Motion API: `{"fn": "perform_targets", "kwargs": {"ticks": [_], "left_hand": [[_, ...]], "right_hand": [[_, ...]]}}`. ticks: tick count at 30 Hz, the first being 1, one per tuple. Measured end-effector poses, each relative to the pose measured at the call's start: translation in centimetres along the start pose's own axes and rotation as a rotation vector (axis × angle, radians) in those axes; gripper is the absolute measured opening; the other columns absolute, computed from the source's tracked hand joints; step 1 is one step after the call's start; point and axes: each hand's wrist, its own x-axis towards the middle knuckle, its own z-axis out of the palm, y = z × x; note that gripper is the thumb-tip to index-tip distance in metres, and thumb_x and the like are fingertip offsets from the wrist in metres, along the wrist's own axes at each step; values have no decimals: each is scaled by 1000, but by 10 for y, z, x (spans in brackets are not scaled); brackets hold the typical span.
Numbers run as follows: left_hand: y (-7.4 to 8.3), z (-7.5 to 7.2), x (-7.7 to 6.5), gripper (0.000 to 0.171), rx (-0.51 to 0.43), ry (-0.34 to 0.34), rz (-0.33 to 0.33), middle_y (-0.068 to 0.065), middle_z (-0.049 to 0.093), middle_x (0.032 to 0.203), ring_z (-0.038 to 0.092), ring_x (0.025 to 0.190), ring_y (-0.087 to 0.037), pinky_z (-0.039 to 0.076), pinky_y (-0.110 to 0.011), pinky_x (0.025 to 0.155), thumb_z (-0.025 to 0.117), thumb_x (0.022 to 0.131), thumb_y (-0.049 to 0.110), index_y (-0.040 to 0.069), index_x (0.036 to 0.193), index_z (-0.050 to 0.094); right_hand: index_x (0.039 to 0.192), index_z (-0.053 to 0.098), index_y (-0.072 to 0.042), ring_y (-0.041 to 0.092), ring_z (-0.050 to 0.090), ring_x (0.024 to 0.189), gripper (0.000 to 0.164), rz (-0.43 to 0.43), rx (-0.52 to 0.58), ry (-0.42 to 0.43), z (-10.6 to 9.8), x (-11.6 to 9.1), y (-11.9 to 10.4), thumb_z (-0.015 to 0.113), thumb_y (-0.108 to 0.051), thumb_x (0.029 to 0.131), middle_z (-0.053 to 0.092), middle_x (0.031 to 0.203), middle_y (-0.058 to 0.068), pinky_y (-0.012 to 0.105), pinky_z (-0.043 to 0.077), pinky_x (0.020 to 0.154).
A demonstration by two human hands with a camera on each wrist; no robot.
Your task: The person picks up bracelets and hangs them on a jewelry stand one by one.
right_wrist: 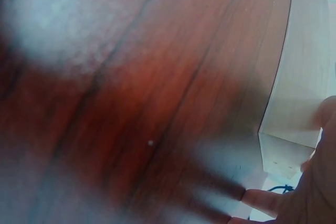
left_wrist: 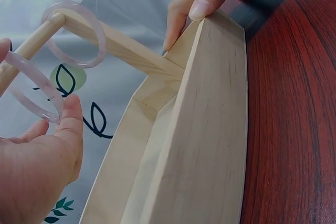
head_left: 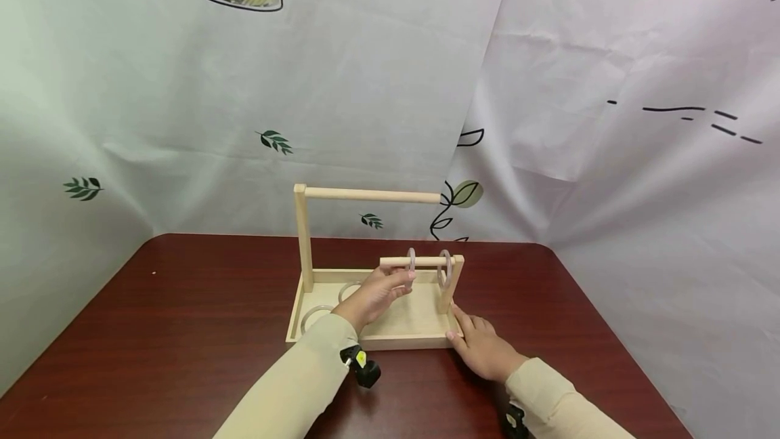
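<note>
Ring and lower bar hold our attention in the head view: the bar runs sideways, free end pointing left, other end meeting a short post, and the ring appears to sit around it, nearer the free end. We find the left hand nearest, just below the bar, pinching the ring between thumb and fingers. A second ring hangs farther right, beside the post.

From the left wrist, we see the pinched ring's plane crossing the bar's long axis, with bare wood between both rings.

From the right wrist, bar and rings are out of sight; we see the right hand at a corner of the tray, fingers extended over the desk.
</note>
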Motion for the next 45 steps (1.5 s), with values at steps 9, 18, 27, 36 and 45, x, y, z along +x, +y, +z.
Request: {"fn": "perform_targets", "kwargs": {"ticks": [9, 18, 27, 36, 45], "left_hand": [[0, -1, 0, 36, 6, -10, -28, -8, 47, 104, 53, 96, -16, 40, -45, 103, 60, 89, 6, -4, 121, 46], [-2, -4, 0, 55, -10, -27, -37, -14, 43, 114, 52, 104, -20, 31, -51, 109, 59, 89, 6, -8, 134, 29], [0, -16, -9, 71, 100, -34, -39, -29, 31, 135, 43, 128, -37, 30, -50, 110, 63, 90, 12, -7, 144, 21], [5, -25, -22, 72, 359, 45, -22, -30, 33, 141, 41, 130, -41, 33, -51, 108, 65, 90, 17, -2, 148, 27], [15, -25, -42, 73, 803, 125, 21, -19, 39, 140, 43, 129, -37, 38, -52, 101, 66, 87, 37, 6, 146, 37]], "right_hand": [[152, 29, -11, 46, 36, 131, 62, -3, 23, 18, 0, 1, 3, 46, -40, 101, 42, 138, 28, 60, 34, 101], [150, 33, -9, 47, 38, 130, 61, -34, 46, 49, 0, 0, 5, 49, -40, 100, 46, 136, 28, 60, 33, 102], [149, 34, -9, 43, 41, 130, 62, -44, 46, 78, -2, 0, 3, 53, -39, 99, 47, 138, 23, 58, 35, 101], [144, 43, -6, 37, 42, 131, 59, -54, 25, 167, -2, 3, 2, 57, -37, 96, 48, 139, 19, 54, 37, 102], [134, 53, -2, 37, 48, 126, 53, -71, -73, 299, -3, 0, -4, 60, -37, 95, 52, 133, 21, 52, 41, 98]]}}
